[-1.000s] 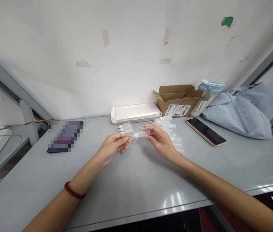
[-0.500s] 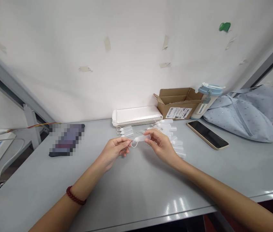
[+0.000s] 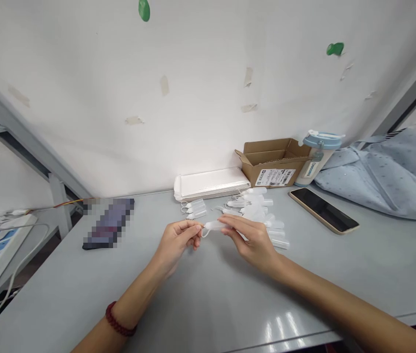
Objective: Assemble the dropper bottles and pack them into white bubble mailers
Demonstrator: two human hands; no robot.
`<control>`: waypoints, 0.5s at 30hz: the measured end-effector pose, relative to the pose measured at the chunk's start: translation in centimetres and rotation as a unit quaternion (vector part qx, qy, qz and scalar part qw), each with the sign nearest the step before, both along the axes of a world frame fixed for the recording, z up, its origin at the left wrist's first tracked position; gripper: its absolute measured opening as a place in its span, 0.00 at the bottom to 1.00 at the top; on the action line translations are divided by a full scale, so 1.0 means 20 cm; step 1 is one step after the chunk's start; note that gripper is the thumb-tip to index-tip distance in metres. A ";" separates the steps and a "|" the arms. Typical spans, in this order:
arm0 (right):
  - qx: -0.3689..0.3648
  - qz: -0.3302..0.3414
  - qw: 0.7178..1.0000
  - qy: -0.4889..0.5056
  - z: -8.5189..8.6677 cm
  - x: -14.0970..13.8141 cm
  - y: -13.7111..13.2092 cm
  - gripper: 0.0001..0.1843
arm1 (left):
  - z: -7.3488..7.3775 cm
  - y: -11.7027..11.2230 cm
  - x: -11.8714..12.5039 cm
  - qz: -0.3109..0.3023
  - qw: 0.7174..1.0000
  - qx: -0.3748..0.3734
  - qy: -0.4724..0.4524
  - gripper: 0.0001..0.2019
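Note:
Between my two hands, above the grey table, is a small translucent plastic dropper bottle [image 3: 214, 225] lying sideways, with a thin white loop strap hanging at its neck. My left hand [image 3: 179, 240] pinches its tip end between thumb and forefinger, and those fingers hide the tip. My right hand [image 3: 250, 241] grips the bottle's base with thumb and fingers. Beyond my left hand, a few similar bottles [image 3: 196, 209] lie side by side with their strap ends to the left. A loose heap of more bottles [image 3: 255, 208] lies behind and beside my right hand.
Against the wall lie a flat white stack [image 3: 211, 183] and an open cardboard box [image 3: 276, 169]. Right of them are a blue-lidded cup [image 3: 314, 162], a phone [image 3: 324, 210] and a pale blue cloth bag [image 3: 373, 184]. A blurred dark object [image 3: 108, 225] and a power strip [image 3: 4, 250] are on the left.
The view has shifted, so the table things appear slightly lower. My left fingers are now closer against the bottle's neck, covering the tip that showed before. My right hand keeps its hold.

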State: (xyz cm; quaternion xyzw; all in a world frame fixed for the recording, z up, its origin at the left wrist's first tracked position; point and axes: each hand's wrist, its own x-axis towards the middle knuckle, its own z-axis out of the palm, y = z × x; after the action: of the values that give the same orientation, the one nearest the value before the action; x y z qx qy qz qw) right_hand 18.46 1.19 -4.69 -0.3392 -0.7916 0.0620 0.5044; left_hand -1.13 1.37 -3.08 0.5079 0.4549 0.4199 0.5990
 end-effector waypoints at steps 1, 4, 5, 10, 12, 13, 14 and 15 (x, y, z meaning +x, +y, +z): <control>0.001 0.003 1.000 0.001 0.00 0.00 0.00 0.13 | 0.00 0.00 0.00 0.000 1.000 0.000 0.002 0.10; -0.004 0.019 1.000 0.002 0.00 0.00 -0.01 0.14 | -0.01 0.00 0.00 -0.006 1.000 -0.007 0.009 0.09; -0.006 0.022 1.000 0.005 -0.01 -0.01 0.00 0.14 | -0.02 0.00 0.00 -0.011 1.000 -0.010 0.009 0.09; 0.006 0.045 0.999 0.006 0.00 -0.01 0.01 0.14 | -0.03 0.01 0.01 -0.037 0.999 -0.016 0.011 0.10; 0.008 0.055 0.998 -0.025 0.00 0.00 0.03 0.14 | -0.02 0.03 0.01 -0.029 0.999 -0.014 0.023 0.11; 0.008 0.048 0.998 -0.048 0.01 0.01 0.04 0.15 | -0.02 0.05 0.00 -0.018 0.999 -0.010 0.030 0.11; 0.007 0.032 0.997 -0.076 0.02 0.02 0.06 0.16 | -0.02 0.06 -0.02 0.001 0.999 -0.003 0.039 0.11; 0.005 0.008 0.994 -0.107 0.02 0.03 0.07 0.17 | -0.02 0.08 -0.03 0.031 0.998 0.012 0.053 0.11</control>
State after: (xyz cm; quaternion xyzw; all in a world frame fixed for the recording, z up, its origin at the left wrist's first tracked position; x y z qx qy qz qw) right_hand 19.05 2.66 -4.28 -0.3345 -0.8441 0.0255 0.4182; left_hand -1.76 3.07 -3.43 0.5223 0.4965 0.4157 0.5549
